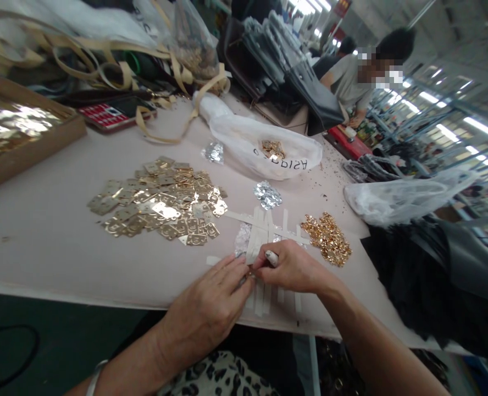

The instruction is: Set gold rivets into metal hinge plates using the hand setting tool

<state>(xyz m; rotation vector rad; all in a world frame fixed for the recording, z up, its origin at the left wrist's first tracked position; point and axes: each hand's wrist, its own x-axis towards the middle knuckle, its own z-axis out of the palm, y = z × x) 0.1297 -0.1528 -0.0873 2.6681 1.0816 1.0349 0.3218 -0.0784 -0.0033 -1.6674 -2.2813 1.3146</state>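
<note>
We see our two hands meeting over a bundle of pale strips (259, 230) at the near edge of the table (54, 247), right of the middle. Our left hand (215, 297) comes in with its fingers close together, their tips resting near the strips; our right hand (291, 267) is curled narrow, thumb and forefinger drawn together just beside the left fingertips, with a white wrapping (271, 257) around one digit. Whether either hand grips a small piece we cannot tell, since the fingers cover that spot. The strips lie upon one another, some lengthwise and some across, running out on both the near and far sides of our hands. Just beyond them we find a small heap of silver discs (267, 195); to the right, a heap of small gold pieces (328, 240); to the left, a broad, loose pile of gold plates (161, 203). Farther off lies a white plastic bag (236, 135) with gold parts at its opening, and at the far left a cardboard box (73, 135) holds more shiny gold parts. At the far right we see a co-worker (350, 82) leaning forward.
</note>
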